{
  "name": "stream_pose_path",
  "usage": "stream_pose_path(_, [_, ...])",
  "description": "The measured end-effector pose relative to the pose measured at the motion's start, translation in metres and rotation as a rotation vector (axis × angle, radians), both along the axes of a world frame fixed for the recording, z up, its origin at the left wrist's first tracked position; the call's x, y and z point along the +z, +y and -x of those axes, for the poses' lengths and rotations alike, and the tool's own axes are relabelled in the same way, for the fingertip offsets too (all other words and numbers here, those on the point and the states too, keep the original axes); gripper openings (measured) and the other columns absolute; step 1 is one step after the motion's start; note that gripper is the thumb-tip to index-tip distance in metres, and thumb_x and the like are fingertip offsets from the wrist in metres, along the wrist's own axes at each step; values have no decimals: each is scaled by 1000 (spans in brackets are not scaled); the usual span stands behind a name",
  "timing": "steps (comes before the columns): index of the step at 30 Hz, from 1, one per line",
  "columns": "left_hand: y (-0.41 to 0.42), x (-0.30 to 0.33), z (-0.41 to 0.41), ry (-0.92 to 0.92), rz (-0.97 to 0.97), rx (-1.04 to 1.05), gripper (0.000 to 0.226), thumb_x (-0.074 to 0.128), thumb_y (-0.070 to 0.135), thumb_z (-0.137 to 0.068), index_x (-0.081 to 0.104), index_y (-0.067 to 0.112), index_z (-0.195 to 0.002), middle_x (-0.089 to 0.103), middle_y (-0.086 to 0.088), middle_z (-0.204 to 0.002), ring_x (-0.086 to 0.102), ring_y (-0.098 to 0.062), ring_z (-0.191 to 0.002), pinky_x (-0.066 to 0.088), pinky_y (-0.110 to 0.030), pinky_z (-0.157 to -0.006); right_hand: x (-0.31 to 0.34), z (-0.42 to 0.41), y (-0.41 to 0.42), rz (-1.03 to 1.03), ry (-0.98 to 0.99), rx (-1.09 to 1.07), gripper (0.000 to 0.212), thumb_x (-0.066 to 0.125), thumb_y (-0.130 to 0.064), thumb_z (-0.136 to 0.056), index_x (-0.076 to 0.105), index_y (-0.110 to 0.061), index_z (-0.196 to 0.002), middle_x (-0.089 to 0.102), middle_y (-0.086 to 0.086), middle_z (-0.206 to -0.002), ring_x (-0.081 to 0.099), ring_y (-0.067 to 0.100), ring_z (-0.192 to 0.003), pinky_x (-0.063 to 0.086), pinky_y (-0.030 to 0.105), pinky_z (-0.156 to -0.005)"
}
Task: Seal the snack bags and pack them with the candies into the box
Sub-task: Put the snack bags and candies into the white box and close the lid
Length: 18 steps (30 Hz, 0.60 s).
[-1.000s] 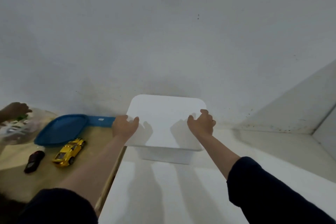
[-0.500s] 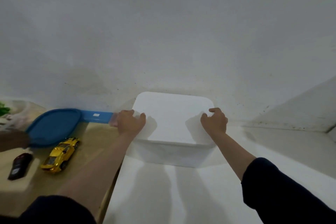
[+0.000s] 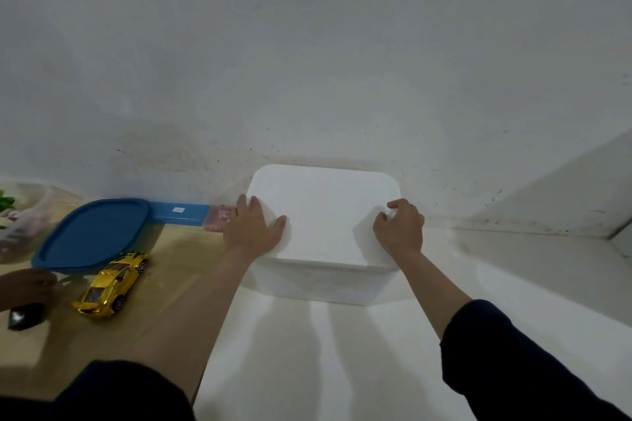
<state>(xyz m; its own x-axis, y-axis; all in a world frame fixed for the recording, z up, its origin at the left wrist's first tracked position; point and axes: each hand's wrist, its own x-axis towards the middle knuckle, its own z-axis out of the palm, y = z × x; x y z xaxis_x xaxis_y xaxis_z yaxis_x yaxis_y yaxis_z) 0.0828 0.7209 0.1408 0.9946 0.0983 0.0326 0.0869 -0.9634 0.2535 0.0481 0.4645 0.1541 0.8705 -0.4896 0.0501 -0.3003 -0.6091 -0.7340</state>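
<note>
Squarely upright, lidded white box point(image 3: 325, 215), near edge toward viewer.

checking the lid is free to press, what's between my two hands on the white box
Only bare white lid. In the head view the left hand lies flat on its left edge, the right hand rests, fingers curled, on its right edge; nothing lies between.

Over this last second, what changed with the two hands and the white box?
Both hands slid outward from the lid's middle toward its side edges: the left hand now lies flat on the left edge of the lid, while the right hand curls at the right edge. The box stayed closed on the white table; the yellow toy car and blue lid stayed put.
</note>
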Motion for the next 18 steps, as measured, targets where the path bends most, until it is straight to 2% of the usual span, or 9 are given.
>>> stream_pose_path(3, [0,-4,-1,8,-55,-27,87,31,68,-86,17,8,-147,14,-17,-155,18,-39,-141,19,-53,-114,-3,5,1,79,71,14,37,49,-18,-89,46,-7,-124,45,9,-135,45,32,-119,42,37,-79])
stream_pose_path(6, [0,-2,-1,19,-34,-18,86,32,69,-85,17,10,-147,16,-15,-154,19,-38,-140,24,-54,-111,-7,6,-4,200,171,104,52,43,-25,-95,28,-3,-140,26,12,-153,49,37,-121,44,42,-89])
stream_pose_path(8, [0,1,-2,29,-11,0,88,34,71,-84,19,11,-147,20,-15,-152,21,-38,-139,28,-55,-110,-8,5,-8,166,168,103,53,43,-26,-96,28,2,-139,36,19,-146,51,37,-119,44,40,-88])
stream_pose_path(11, [1,-2,-5,40,17,16,91,34,74,-81,19,12,-147,26,-17,-149,23,-39,-138,27,-56,-110,-11,9,-10,78,73,21,30,45,-22,-96,46,4,-112,59,20,-108,58,34,-95,40,32,-69])
stream_pose_path(14, [2,-4,-5,12,2,11,92,34,74,-81,19,11,-147,28,-19,-149,25,-40,-137,27,-56,-110,-12,14,-9,36,-2,-33,16,44,-16,-95,49,-1,-95,59,15,-87,60,35,-89,37,30,-64])
stream_pose_path(15, [2,-5,-5,10,-6,6,92,33,74,-81,19,11,-147,27,-19,-149,25,-40,-137,27,-56,-110,-12,15,-9,21,-10,-41,16,44,-16,-95,51,-1,-98,60,16,-89,60,36,-93,38,29,-66])
stream_pose_path(18, [1,-4,-6,59,-52,2,90,30,72,-84,15,11,-148,24,-19,-150,23,-41,-138,25,-57,-110,-10,8,-12,-110,60,-85,34,44,-22,-96,48,-1,-123,60,18,-114,56,35,-108,38,32,-78])
